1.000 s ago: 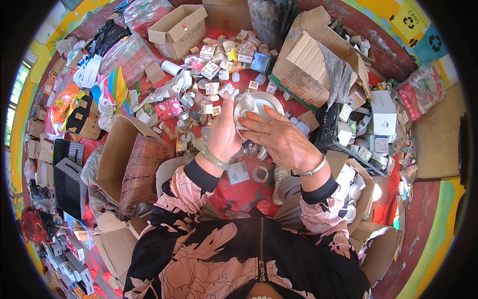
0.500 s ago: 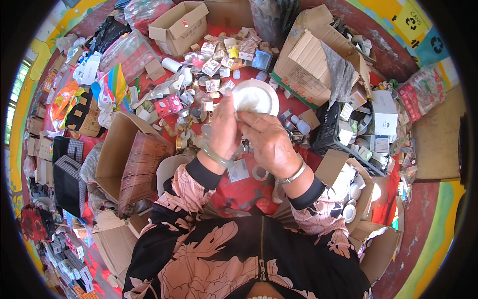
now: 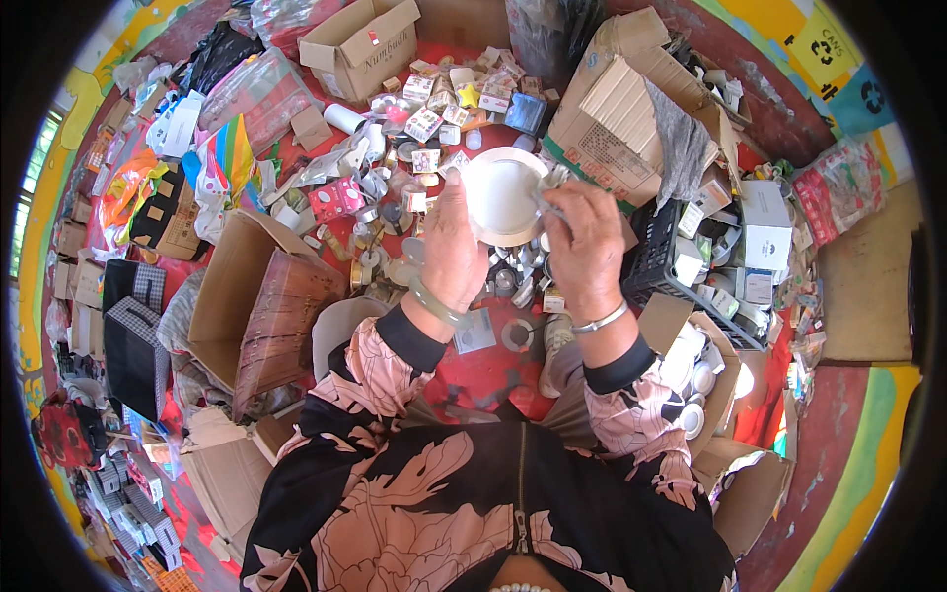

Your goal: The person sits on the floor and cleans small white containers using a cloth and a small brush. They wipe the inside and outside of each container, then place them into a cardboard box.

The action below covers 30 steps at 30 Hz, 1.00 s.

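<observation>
Over the red floor my left hand grips a round white shallow dish-like piece by its left edge, thumb up along the rim. Its broad pale rim surrounds a flat white middle, and the face is turned up toward me. My right hand is closed in a pinch at the dish's right edge. A small greyish thing shows at its fingertips, too blurred to name. Under my hands lie several small metal and white parts, with a flat grey ring nearer me.
A cardboard box opens at my left, another stands far off. Small printed boxes are heaped ahead. A black crate full of cartons and a box of white round pieces stand at my right.
My right hand has moved right, off the middle of the dish to its right edge, so the white middle now shows. My left hand still holds the dish, which has shifted slightly.
</observation>
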Each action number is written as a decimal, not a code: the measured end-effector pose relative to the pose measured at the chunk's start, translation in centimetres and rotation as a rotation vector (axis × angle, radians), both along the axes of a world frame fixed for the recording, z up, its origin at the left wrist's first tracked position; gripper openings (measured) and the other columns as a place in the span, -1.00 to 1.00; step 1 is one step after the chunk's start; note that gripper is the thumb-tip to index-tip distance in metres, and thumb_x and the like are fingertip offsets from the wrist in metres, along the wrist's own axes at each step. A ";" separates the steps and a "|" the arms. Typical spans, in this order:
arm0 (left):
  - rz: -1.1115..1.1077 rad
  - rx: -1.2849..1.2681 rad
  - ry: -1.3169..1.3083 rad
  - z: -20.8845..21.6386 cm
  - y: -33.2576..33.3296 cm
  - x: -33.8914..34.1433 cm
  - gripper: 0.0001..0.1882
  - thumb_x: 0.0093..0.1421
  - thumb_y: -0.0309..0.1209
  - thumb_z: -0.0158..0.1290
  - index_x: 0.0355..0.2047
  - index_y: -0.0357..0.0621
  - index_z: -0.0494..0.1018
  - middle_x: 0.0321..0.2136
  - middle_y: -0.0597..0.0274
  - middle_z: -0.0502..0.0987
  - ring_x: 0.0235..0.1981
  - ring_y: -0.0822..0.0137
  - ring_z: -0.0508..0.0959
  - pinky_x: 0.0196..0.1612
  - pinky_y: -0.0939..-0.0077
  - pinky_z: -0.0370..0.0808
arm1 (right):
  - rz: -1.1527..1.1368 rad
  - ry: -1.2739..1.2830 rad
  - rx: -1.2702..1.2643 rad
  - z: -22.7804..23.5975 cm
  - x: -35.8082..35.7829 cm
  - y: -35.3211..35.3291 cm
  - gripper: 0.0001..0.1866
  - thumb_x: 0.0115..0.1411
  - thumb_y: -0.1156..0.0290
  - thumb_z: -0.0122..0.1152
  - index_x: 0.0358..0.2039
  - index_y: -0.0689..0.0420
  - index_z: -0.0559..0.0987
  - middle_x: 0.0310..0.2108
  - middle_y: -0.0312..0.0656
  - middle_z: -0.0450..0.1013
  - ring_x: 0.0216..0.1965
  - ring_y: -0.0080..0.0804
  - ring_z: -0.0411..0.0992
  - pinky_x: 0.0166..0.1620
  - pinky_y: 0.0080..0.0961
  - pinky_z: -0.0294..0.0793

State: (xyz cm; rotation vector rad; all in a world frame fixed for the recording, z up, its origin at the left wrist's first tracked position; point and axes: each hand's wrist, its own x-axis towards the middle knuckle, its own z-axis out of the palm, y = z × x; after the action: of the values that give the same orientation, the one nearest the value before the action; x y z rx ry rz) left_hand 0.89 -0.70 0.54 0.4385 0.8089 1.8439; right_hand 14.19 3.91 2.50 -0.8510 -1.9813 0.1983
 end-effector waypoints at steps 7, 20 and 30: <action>-0.103 -0.143 0.043 0.7 -1.3 0.4 -0.50 0.31 -0.04 -0.25 -0.04 -0.23 0.33 -0.19 0.17 0.48 -0.21 0.33 0.49 -0.12 0.44 0.42 | 0.238 0.049 -0.079 -1.7 -3.1 -3.6 -0.71 -0.21 0.70 0.19 -0.39 0.18 0.55 -0.33 -0.15 0.45 -0.29 -0.18 0.41 -0.22 -0.38 0.43; -0.138 -0.158 -0.260 -1.6 0.0 0.6 -0.63 0.34 -0.19 -0.26 -0.13 -0.25 0.35 -0.24 0.17 0.47 -0.26 0.33 0.50 -0.18 0.42 0.45 | 0.501 -0.064 -0.029 -1.4 -1.3 -1.1 -0.76 -0.27 0.72 0.15 -0.49 0.24 0.54 -0.35 -0.12 0.47 -0.30 -0.15 0.43 -0.21 -0.38 0.45; -0.049 0.040 0.174 -3.0 0.0 -0.8 -0.53 0.28 -0.07 -0.15 -0.03 -0.23 0.32 -0.11 0.20 0.45 -0.07 0.31 0.45 0.00 0.36 0.37 | -0.180 -0.071 0.060 -0.6 2.5 2.0 -0.79 -0.17 0.64 0.15 -0.43 0.16 0.53 -0.33 -0.15 0.45 -0.30 -0.16 0.38 -0.24 -0.33 0.41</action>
State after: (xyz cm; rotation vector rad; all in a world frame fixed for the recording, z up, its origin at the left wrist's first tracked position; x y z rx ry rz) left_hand 0.13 -0.67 -2.46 0.6460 0.8709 1.7963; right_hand 16.74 5.93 1.94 -1.0033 -1.9535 0.0047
